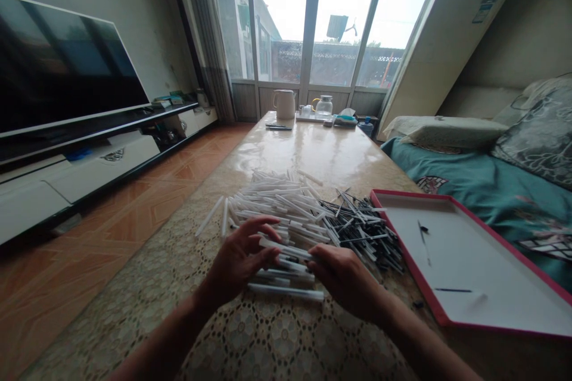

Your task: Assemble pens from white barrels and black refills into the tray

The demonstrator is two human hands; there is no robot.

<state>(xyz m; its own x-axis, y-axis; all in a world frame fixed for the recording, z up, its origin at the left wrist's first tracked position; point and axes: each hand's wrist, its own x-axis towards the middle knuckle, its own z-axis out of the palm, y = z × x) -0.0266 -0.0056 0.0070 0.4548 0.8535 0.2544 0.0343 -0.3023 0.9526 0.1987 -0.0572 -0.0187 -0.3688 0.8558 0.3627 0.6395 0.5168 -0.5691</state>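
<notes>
Hand on tube, refills in tray

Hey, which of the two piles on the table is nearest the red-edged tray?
The dark pile of thin sticks, just left of the tray; the white pile lies farther left, away from it.

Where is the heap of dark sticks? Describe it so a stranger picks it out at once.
Find the long table running toward the windows; at its near end, on the right, lies a white tray with a red rim. Just left of that tray is the heap of dark sticks, thinner and darker than the whitish tubes piled to its left.
</notes>
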